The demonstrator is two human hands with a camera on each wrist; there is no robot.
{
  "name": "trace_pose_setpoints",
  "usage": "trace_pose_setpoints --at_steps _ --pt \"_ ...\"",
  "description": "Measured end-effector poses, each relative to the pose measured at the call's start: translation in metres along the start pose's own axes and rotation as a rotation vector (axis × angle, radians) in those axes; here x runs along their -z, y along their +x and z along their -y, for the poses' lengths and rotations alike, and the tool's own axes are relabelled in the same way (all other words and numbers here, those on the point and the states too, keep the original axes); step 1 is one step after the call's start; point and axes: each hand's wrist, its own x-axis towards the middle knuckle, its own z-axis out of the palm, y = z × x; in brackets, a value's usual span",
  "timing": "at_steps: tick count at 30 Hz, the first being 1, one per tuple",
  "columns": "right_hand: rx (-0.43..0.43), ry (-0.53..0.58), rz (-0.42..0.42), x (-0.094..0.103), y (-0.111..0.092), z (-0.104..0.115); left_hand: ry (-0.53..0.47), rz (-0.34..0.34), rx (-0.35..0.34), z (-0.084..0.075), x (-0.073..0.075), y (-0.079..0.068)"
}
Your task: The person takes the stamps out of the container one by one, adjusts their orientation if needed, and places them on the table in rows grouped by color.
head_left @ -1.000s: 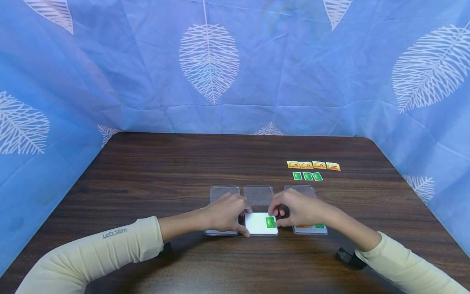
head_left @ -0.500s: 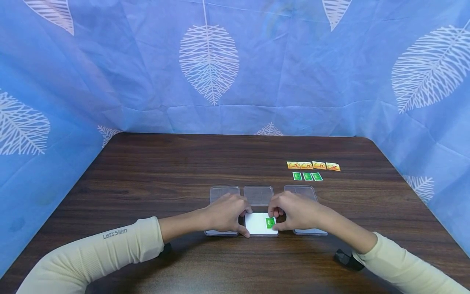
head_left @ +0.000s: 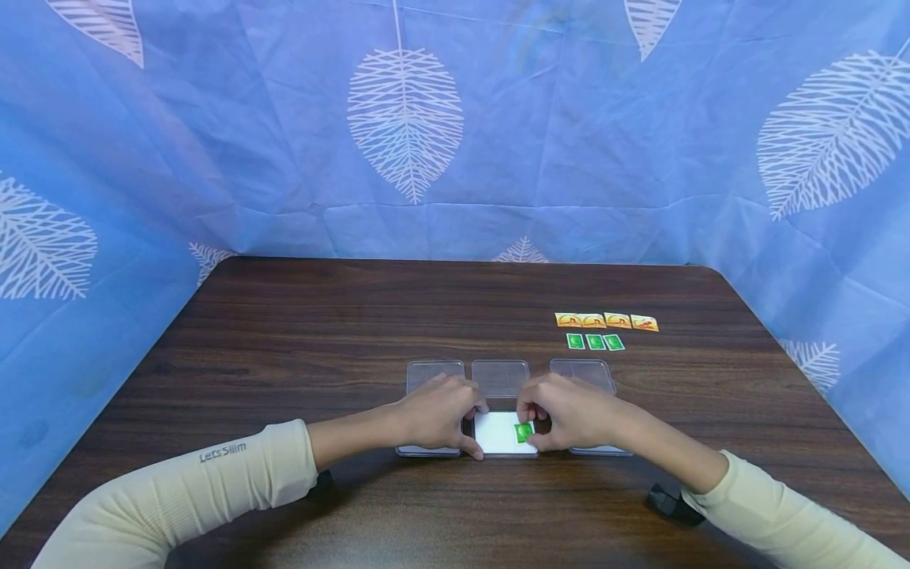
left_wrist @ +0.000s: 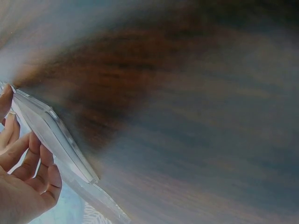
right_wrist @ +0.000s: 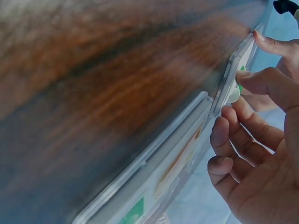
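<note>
In the head view a clear plastic case (head_left: 505, 456) with a white card (head_left: 494, 431) lies at the table's middle. My left hand (head_left: 437, 411) holds the case's left end, thumb at the near edge and fingers at the far edge. A small green sticker (head_left: 523, 433) sits slightly tilted over the card's right part. My right hand (head_left: 572, 411) pinches the sticker's right side between thumb and forefinger. The right wrist view shows the sticker (right_wrist: 235, 96) by those fingertips, its contact with the card unclear.
Two similar cases flank the middle one: a left case (head_left: 429, 452), partly under my left hand, and a right case (right_wrist: 154, 172) with orange and green pictures. Clear lids (head_left: 501, 379) lie behind. Orange stickers (head_left: 593, 320) and green stickers (head_left: 595, 341) form rows farther back.
The green sticker has shifted slightly toward me and tilted. My right hand has moved a little left and nearer, covering the right case's pictures. My left hand has stayed put.
</note>
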Motion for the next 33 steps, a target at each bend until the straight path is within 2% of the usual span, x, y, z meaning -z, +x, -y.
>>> trace_pose_setpoints --at_steps 10,18,22,33 --pt "0.016 0.027 -0.007 -0.001 0.001 -0.001 -0.004 0.001 -0.004 0.0 0.001 0.0" --pt "0.066 0.198 0.002 -0.002 -0.001 -0.006 -0.013 0.0 -0.002 -0.001 0.001 0.0" --pt "0.089 0.24 -0.018 -0.002 -0.001 -0.01 -0.017 -0.001 -0.007 0.0 0.001 0.001" --pt "0.028 0.332 -0.053 0.002 -0.002 -0.013 -0.026 -0.012 -0.008 0.0 0.001 0.001"
